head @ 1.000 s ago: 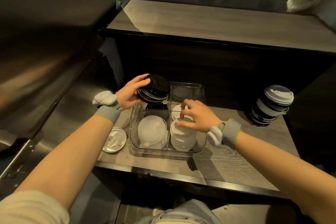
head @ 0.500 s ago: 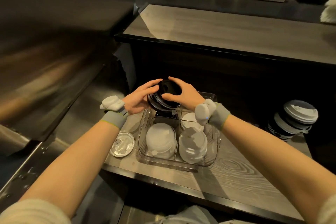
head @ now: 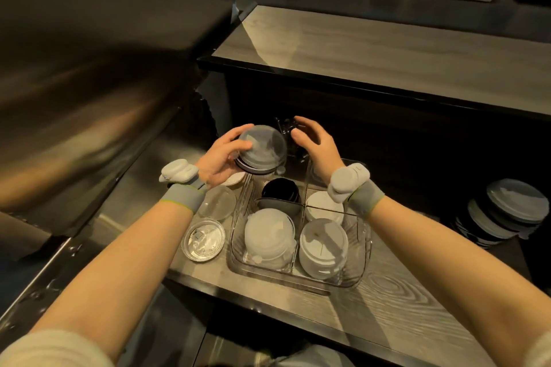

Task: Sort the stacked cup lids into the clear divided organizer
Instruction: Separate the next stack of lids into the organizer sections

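A clear divided organizer point(head: 298, 281) sits on the wooden counter. Its near left section holds translucent white lids point(head: 268, 236), the near right one white lids point(head: 323, 247), the far left one black lids point(head: 280, 191), and the far right one more white lids point(head: 322, 205). My left hand point(head: 219, 158) grips a short stack of lids point(head: 262, 148) with a pale grey lid on top, above the organizer's far left corner. Just to the right of that stack, my right hand point(head: 317, 146) curls around a black lid point(head: 287, 128), which is dim against the dark cabinet.
Two clear flat lids point(head: 204, 240) point(head: 217, 202) and a small white lid point(head: 236, 179) lie on the counter left of the organizer. A mixed stack of black and white lids point(head: 504, 214) lies at the right. A steel surface point(head: 89, 116) rises at left, a raised counter point(head: 387, 53) behind.
My right hand left the near right section and went to the stack in my left hand. It has lifted the black lid off and moved right, so a pale grey lid now tops the stack.
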The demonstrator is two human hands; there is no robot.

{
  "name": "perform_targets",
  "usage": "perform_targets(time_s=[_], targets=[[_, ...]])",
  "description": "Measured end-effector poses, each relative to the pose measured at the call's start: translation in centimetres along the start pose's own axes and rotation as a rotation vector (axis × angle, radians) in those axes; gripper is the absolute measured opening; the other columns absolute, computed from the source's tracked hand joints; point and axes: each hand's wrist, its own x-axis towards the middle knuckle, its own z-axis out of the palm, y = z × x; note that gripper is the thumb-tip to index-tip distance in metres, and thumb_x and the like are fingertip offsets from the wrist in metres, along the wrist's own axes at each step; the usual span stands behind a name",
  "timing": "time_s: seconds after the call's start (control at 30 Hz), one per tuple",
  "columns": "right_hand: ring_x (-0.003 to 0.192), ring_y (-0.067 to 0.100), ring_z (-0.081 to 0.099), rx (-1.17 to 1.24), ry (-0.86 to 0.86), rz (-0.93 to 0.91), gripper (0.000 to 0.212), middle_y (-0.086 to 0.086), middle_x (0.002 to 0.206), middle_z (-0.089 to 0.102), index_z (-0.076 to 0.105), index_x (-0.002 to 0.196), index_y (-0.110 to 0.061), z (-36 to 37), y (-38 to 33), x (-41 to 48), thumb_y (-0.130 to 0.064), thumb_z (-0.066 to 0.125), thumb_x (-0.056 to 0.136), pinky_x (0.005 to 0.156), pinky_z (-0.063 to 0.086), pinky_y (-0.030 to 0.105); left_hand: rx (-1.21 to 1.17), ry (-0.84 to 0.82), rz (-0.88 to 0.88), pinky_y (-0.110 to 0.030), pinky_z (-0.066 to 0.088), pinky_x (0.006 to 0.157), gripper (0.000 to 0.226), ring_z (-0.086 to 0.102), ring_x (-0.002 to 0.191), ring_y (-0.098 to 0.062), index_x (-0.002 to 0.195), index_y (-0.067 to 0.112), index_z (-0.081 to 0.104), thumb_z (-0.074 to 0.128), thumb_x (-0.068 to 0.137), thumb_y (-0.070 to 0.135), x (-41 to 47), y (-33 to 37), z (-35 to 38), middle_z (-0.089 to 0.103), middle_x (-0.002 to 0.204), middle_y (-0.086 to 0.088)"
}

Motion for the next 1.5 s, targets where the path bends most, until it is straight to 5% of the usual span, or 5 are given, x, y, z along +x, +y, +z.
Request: perform_targets(time_s=[0.6,0.9,1.07,1.27,1.5], targets=[[0.123,0.027,0.041,-1.465,-0.822,-0.113,0.071,0.008,0.136,0.042,0.042,0.131,-0.018,2.3,7.4,4.3,-0.039,0.076,0.072,0.084,0.048,0.040,-0.051,0.110,0.032,-0.026,0.059,0.066,0.040,0.068,0.090,-0.011,0.117,0.031,0.054,0.052,0.089,0.002,1.3,0.0,-2.8,0.061,0.108,0.004],[0.108,0.022,0.057,-0.553,-0.165,-0.114,0.027,0.009,0.117,0.059,0.059,0.114,-0.009,1.7,2.9,3.9,-0.019,0.056,0.089,0.090,0.044,0.026,0.049,0.102,0.012,-0.024,0.059,0.064,0.041,0.063,0.091,-0.015,0.125,0.028,0.050,0.054,0.090,0.005,0.9,-0.2,-2.3,0.061,0.104,0.001],[0.126,0.017,0.036,-0.560,-0.332,-0.146,0.071,0.004,0.138,0.042,0.038,0.138,-0.018,2.9,0.9,3.1,-0.036,0.071,0.078,0.100,0.033,0.025,0.085,0.036,0.003,-0.028,0.059,0.064,0.043,0.066,0.088,-0.016,0.132,0.019,0.047,0.053,0.091,0.006,0.8,0.2,-1.0,0.064,0.103,-0.003],[0.117,0.021,0.047,-0.367,-0.239,-0.093,0.057,0.007,0.128,0.048,0.047,0.125,-0.018,2.2,0.5,1.1,-0.027,0.075,0.076,0.099,0.045,0.034,-0.028,-0.057,-0.096,-0.034,0.058,0.076,0.044,0.070,0.096,-0.020,0.102,0.023,0.068,0.030,0.098,0.046,-0.2,0.2,-1.0,0.074,0.100,-0.003],[0.114,0.013,0.039,-0.504,-0.371,-0.196,0.051,-0.002,0.120,0.043,0.051,0.120,-0.020,1.6,1.0,-2.0,-0.030,0.075,0.075,0.100,0.035,0.030,-0.146,0.221,-0.075,-0.038,0.049,0.078,0.021,0.060,0.088,-0.021,0.111,0.012,0.056,0.041,0.097,0.014,-0.3,-0.6,-2.0,0.060,0.100,-0.009]])
